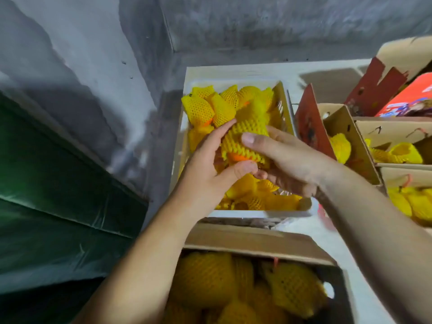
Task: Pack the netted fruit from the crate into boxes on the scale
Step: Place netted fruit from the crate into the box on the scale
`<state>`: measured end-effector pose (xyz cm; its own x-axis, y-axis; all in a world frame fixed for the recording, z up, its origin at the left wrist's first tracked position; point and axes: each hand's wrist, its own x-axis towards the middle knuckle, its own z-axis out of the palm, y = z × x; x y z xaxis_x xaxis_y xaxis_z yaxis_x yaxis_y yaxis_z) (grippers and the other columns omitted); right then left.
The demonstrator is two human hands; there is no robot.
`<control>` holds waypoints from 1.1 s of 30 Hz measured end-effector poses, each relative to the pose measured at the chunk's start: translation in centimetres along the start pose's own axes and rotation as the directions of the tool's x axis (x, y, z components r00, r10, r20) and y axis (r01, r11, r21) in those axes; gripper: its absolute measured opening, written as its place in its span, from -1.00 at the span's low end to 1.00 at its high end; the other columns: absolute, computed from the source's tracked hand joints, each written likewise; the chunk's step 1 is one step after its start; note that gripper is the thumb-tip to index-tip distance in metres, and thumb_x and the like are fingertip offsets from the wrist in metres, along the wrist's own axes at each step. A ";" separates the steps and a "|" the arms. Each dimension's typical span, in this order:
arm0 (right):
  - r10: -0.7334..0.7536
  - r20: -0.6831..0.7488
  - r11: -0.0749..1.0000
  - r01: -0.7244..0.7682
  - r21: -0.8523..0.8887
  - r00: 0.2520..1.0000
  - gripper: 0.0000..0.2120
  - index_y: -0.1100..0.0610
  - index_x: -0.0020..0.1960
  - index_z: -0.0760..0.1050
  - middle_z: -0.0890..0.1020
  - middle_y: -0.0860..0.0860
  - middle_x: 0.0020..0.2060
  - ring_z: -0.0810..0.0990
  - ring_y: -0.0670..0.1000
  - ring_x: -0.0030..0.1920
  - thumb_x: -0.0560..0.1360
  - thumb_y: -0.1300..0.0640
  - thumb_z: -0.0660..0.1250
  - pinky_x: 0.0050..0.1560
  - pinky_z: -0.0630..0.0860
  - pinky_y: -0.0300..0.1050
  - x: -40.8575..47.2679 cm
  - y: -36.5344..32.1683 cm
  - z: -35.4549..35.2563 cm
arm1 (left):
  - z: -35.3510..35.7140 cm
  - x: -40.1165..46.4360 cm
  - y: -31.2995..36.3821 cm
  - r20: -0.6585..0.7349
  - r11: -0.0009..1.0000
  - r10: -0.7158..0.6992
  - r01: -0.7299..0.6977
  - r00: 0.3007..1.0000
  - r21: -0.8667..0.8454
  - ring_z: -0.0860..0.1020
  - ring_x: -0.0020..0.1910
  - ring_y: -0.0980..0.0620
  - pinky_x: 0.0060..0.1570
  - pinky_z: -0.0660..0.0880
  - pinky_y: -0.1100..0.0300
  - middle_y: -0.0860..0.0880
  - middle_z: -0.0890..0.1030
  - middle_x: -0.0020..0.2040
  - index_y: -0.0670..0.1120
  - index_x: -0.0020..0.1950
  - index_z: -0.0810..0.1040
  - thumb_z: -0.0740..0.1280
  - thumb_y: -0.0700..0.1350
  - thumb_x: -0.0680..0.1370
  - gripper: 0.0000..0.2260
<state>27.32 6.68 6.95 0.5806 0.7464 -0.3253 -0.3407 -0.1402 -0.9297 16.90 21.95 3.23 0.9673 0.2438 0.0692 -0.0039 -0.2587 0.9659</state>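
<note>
**Both hands on one netted fruit above the crate**

The left hand and the right hand together grip a single fruit sheathed in yellow foam netting; an orange patch of skin shows at its lower end. The left thumb and fingers curl round its left side, and the right thumb lies across the netting with the right fingers wrapped beneath. Whether the hands are lifting the fruit or adjusting its sleeve cannot be told.

Directly under the hands lies the crate, resting in a white tray and holding many more netted fruits, piled loosely. To the right stand open cardboard boxes with red flaps, each holding only a few netted fruits. In the foreground, a nearer cardboard box appears largely filled. All stand on a pale tabletop. No scale can be made out.

Judged from this arrangement, packing is under way but far from complete: one box seems nearly full, the boxes at right are barely begun, and a large share of the fruit remains in the crate.
</note>
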 end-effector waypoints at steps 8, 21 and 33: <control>-0.070 -0.062 0.988 0.078 0.135 0.996 -0.47 0.09 0.30 0.46 0.68 0.07 -0.22 0.64 0.01 -0.26 0.41 0.02 0.56 -0.28 0.58 -0.19 -14.6 4.2 9.6 | -0.2 -13.6 2.0 -0.144 0.958 0.281 -0.285 0.949 -0.011 0.58 0.39 0.01 0.33 0.56 -0.10 0.10 0.61 0.40 0.36 0.40 0.52 0.54 -0.11 0.46 -0.40; -0.368 -0.408 0.886 0.449 0.120 0.836 -0.59 0.07 0.34 0.57 0.69 0.08 0.21 0.70 0.13 0.17 0.55 -0.07 0.44 0.15 0.66 0.11 -24.3 8.8 18.3 | -3.5 -26.7 6.2 -0.117 0.940 0.338 -0.342 0.934 -0.011 0.69 -0.09 0.17 -0.04 0.65 0.23 0.10 0.71 -0.07 0.05 0.03 0.63 0.54 -0.24 0.54 -0.79; -0.225 -0.495 0.316 -0.418 -0.852 0.839 -0.29 -0.02 0.64 0.17 0.47 0.20 0.48 0.51 0.33 0.39 0.60 -0.13 0.38 0.24 0.52 0.18 -27.7 12.8 14.1 | -7.0 -31.2 2.4 0.071 0.976 -0.017 0.002 0.997 0.218 0.60 0.20 0.19 0.27 0.58 -0.01 0.20 0.62 0.21 0.17 0.34 0.55 0.35 -0.02 0.67 -0.76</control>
<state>-3.54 -6.68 6.49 0.9299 0.3362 -0.1493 0.2802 -0.9102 -0.3050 -15.08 20.24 5.13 0.9827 0.1818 0.0346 0.0531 -0.4561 0.8883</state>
